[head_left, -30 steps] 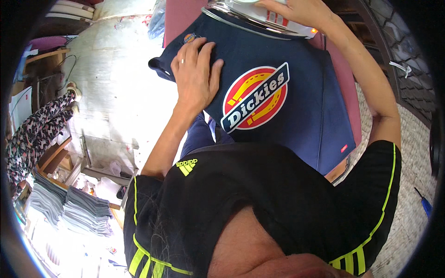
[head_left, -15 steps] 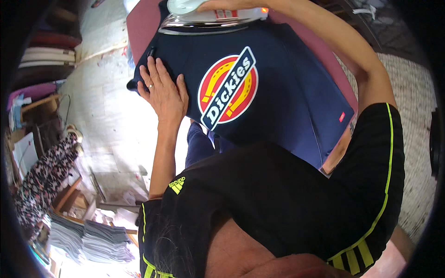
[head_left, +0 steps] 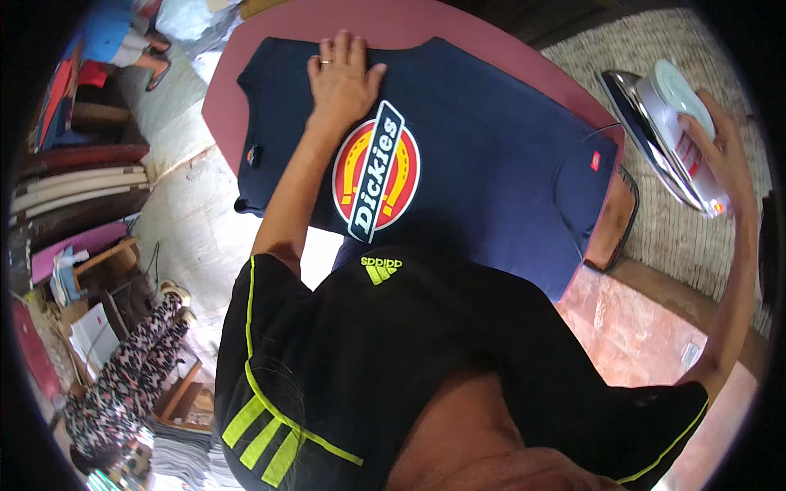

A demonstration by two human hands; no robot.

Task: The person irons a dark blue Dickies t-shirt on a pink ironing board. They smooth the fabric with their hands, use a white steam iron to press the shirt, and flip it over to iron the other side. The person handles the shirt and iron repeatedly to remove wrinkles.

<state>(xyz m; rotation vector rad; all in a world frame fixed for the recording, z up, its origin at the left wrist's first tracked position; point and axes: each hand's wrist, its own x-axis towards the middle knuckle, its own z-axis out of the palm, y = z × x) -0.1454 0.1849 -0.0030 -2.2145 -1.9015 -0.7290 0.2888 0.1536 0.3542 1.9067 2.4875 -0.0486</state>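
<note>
1. Mauve, cloth-covered worktop (head_left: 401,20) with a tapering outline: lies beneath the navy cloth shirt (head_left: 491,147), showing past its upper and left edges.
2. Same shirt: lies spread almost flat, print side up; now free of the iron.
3. White-and-silver iron (head_left: 659,119) with a pale green upper part: moved off the shirt's far edge within the last moment; now held tilted beyond its right edge, apart from the cloth. Judged to mean a break in pressing, with fabric left open to the other hand.
4. Round red-and-yellow emblem (head_left: 377,172) crossed by a slanting dark band: printed left of the shirt's middle, uncovered.
5. Left hand (head_left: 342,86): shifted from the shirt's left side to its upper edge; laid palm down, fingers slightly apart, clamped on nothing. Probably steadying or smoothing.
6. Right hand (head_left: 722,146): out past the shirt's right edge, fingers clamped round the iron's handle.
7. Small red rectangular tag (head_left: 595,160): near the shirt's right edge.
</note>
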